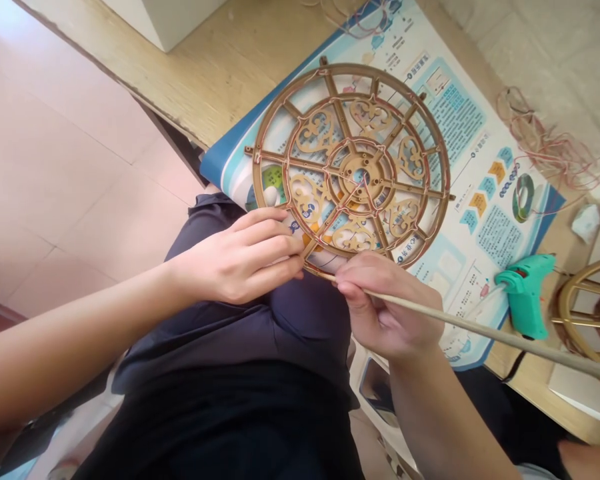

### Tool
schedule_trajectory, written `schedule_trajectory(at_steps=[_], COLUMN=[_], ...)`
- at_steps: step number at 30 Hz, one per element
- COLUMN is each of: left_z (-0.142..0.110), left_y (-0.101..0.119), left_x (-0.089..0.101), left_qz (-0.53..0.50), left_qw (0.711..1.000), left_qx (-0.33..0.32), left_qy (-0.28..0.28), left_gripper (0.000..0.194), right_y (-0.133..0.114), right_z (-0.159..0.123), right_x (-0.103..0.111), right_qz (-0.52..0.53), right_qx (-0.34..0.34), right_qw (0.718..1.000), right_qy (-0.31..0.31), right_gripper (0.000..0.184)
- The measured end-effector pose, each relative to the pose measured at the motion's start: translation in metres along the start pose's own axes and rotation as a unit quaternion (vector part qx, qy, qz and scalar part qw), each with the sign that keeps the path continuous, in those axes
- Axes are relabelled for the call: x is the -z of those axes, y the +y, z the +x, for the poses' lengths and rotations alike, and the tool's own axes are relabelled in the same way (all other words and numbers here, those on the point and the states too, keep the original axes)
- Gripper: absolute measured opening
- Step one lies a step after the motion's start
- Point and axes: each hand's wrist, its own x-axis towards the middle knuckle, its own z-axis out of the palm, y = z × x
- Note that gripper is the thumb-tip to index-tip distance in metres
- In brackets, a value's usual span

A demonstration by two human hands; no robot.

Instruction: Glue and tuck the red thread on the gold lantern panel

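Observation:
A round golden frame (341, 103) like a wheel, with spokes, inner rings and scroll ornaments, rests partly on a printed poster and juts over the table edge towards my lap. Thin reddish wires run along its rings and spokes. My left hand (250, 257) grips the near-left part of its outer rim, fingertips curled over the edge. In my right hand (390, 303), a long thin pale stick (460, 323) is pinched between thumb and fingers. The stick's tip meets the frame's near rim, and its other end runs out of view at the right.
The blue-edged poster (460, 247) covers part of the wooden table (205, 87). To the right are a green glue gun (529, 297), tangled wires (550, 143) and a second golden frame (575, 280). A white box (165, 20) stands at upper left.

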Motion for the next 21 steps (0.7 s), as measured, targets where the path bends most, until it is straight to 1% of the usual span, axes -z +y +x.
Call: schedule_trajectory(at_steps=[3,8,11,16,21], left_z=[-0.001,-0.002,0.000,0.001,0.003], left_y=[0.002,0.003,0.005,0.011,0.015], left_x=[-0.004,-0.007,-0.006,-0.006,-0.008], left_qz=[-0.002,-0.014,-0.024,-0.038,-0.037], left_qw=[0.999,0.999,0.998,0.997,0.997], left_qx=[0.021,0.025,0.032,0.050,0.063], left_qy=[0.026,0.042,0.041,0.037,0.040], left_gripper=[0.005,0.008,0.006,0.010,0.012], right_y=[0.004,0.008,0.008,0.008,0.009], right_z=[-0.003,-0.006,-0.005,-0.003,-0.003], right_x=[0.000,-0.003,-0.005,-0.005,-0.005], right_qz=[0.001,0.011,0.012,0.014,-0.002], right_qx=[0.002,-0.005,-0.011,0.005,0.018], right_qw=[0.999,0.997,0.997,0.999,0.999], right_qy=[0.038,0.077,0.074,0.047,0.045], right_gripper=[0.019,0.015,0.012,0.009,0.009])
